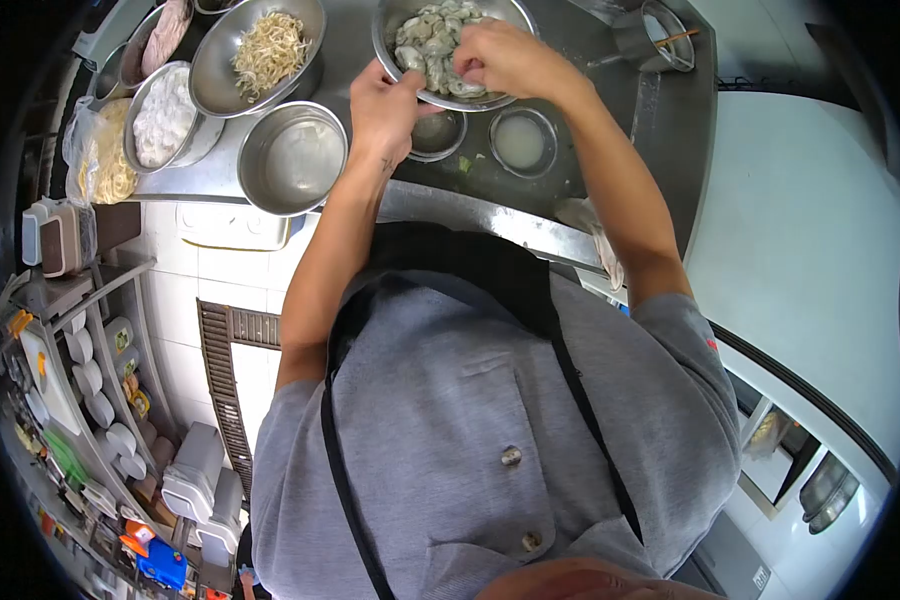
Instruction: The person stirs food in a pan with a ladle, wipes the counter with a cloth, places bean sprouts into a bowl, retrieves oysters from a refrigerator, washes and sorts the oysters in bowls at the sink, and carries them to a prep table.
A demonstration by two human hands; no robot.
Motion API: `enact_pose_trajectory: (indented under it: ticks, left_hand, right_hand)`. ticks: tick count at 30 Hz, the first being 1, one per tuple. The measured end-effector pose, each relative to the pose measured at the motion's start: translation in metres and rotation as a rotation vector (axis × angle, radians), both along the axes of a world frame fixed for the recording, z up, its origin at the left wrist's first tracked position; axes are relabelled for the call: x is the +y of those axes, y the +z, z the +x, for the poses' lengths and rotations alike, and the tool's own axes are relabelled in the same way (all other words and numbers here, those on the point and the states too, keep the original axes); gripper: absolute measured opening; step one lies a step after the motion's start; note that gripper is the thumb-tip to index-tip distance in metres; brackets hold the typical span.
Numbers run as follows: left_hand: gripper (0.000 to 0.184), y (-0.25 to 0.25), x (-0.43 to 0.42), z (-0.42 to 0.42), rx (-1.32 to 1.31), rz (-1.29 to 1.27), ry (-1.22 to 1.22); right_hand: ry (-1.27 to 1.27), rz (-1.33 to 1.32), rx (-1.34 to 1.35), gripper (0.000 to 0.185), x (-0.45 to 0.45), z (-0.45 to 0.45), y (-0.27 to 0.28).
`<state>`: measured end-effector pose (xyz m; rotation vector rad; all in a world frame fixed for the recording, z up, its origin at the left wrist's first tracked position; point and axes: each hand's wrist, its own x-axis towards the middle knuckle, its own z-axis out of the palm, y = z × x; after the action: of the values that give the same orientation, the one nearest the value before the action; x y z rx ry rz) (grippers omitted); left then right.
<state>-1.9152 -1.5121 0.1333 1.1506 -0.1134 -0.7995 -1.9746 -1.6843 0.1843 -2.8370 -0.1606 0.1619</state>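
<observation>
A steel mixing bowl at the top of the view holds a heap of wet, grey-white peeled shrimp. My left hand is closed on the bowl's near-left rim, thumb on the inside. Inside the bowl, on its right side, my right hand has its fingers curled down into the shrimp; the fingertips are partly hidden. Just below the bowl stands a small steel bowl, half covered by it. Right of that sits another small bowl of cloudy liquid.
To the left are a bowl of bean sprouts, an empty-looking steel pot, a pot of white powder and a bag of noodles. A clear container stands at the back right. A cloth hangs at the counter edge.
</observation>
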Motion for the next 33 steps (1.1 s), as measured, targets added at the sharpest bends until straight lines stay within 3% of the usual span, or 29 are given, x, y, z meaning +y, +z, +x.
enact_pose_trajectory:
  ticks: [4,6,13,15,19,21,25,28,31,33]
  left_hand:
    - [0.023,-0.003,0.001,0.001,-0.002,0.031,0.004]
    - [0.023,-0.006,0.0,0.002,0.003,0.03,0.009]
    - [0.02,0.0,0.001,0.001,0.013,0.035,0.021]
    - [0.021,0.002,0.001,0.001,0.014,0.029,0.018]
    - [0.022,-0.003,0.0,0.002,0.02,0.027,0.009]
    - [0.023,0.0,0.0,0.001,0.011,0.034,0.004]
    - [0.024,-0.001,0.0,0.001,0.02,0.006,0.0]
    - [0.023,0.004,0.001,-0.001,0.012,-0.011,0.006]
    - [0.021,0.01,0.001,-0.004,0.007,-0.018,0.052]
    - [0.022,0.022,0.005,-0.003,-0.011,-0.047,0.088]
  right_hand:
    - [-0.026,-0.097,0.078,0.006,0.006,-0.002,-0.013]
    - [0.024,-0.073,-0.038,0.006,0.004,-0.004,-0.02]
    - [0.06,0.084,-0.031,0.008,-0.011,-0.005,-0.012]
    - [-0.123,0.137,0.097,0.011,-0.018,-0.005,0.0]
    - [-0.198,0.076,0.071,0.026,-0.036,-0.002,0.007]
    - [-0.282,0.164,-0.209,0.022,-0.029,-0.003,0.029]
    - [-0.402,0.103,-0.261,0.025,-0.033,0.004,0.039]
    - [-0.388,-0.028,-0.097,0.028,-0.013,0.006,0.046]
    - [-0.247,-0.098,-0.338,0.029,0.022,0.004,0.032]
    - [-0.322,-0.39,-0.232,0.062,0.014,0.016,-0.01]
